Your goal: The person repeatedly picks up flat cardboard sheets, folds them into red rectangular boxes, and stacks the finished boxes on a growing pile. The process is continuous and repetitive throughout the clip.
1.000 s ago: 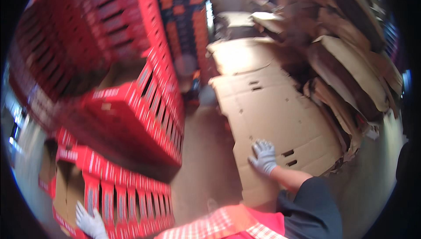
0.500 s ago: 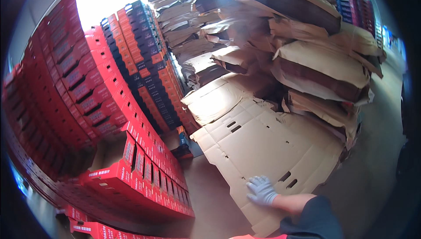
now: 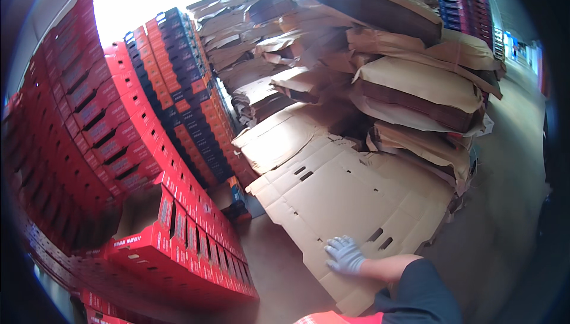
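Observation:
My right hand (image 3: 344, 256), in a pale grey-white glove, rests palm down with its fingers apart on a flat brown cardboard blank (image 3: 338, 205). The blank has crease lines, several small holes and pairs of elongated handle slots. Its near part lies under my right hand and forearm, close to one pair of slots. Nothing shows gripped in the right fingers. My left hand is out of view.
Red printed cartons (image 3: 196, 235) are stacked at the left. Behind them rise dark blue and orange cartons (image 3: 196, 104). Paper-wrapped bundles (image 3: 421, 86) pile up at the far right beyond the blank. A floor strip (image 3: 504, 205) runs along the right side.
The whole scene has shifted a little to the left in view. My right hand stays flat on the cardboard blank at nearly the same spot.

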A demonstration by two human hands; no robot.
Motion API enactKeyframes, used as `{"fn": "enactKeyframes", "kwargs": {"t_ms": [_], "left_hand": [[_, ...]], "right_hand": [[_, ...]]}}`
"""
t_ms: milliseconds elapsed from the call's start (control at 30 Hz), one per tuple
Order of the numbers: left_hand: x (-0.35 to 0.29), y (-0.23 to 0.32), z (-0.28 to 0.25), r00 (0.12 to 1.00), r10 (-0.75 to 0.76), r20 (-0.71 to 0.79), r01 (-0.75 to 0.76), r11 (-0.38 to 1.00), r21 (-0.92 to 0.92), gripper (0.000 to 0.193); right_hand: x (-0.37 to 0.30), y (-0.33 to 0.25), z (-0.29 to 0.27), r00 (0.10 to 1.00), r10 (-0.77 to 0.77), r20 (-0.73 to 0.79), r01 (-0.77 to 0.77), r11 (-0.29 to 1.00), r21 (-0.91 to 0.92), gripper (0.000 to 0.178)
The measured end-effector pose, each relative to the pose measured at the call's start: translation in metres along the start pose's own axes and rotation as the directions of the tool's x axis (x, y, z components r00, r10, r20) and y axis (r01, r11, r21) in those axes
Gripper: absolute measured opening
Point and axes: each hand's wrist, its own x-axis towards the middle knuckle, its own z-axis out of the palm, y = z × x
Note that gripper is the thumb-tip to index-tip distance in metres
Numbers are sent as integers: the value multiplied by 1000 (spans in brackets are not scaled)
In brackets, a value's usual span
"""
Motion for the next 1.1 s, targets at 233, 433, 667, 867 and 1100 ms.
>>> {"fn": "enactKeyframes", "kwargs": {"t_ms": [233, 433, 667, 867, 1100], "left_hand": [[-23, -5, 110, 995, 90, -30, -95, 951, -295, 71], [-70, -31, 234, 983, 132, 130, -44, 849, -527, 72], [-53, -3, 384, 662, 569, 488, -207, 764, -611, 80], [-36, 1, 452, 487, 566, 665, 198, 670, -716, 39], [25, 43, 483, 418, 360, 834, 615, 564, -551, 42]], "right_hand": [[0, -1, -1, 999, -8, 47, 9, 1000, -27, 60], [13, -7, 7, 998, -54, 33, 54, 998, -13, 58], [45, -21, -1, 999, -7, 34, 5, 998, 59, 52], [145, 17, 23, 920, 324, -220, -329, 944, 16, 47], [210, 61, 43, 852, 486, -195, -513, 850, -122, 48]]}}
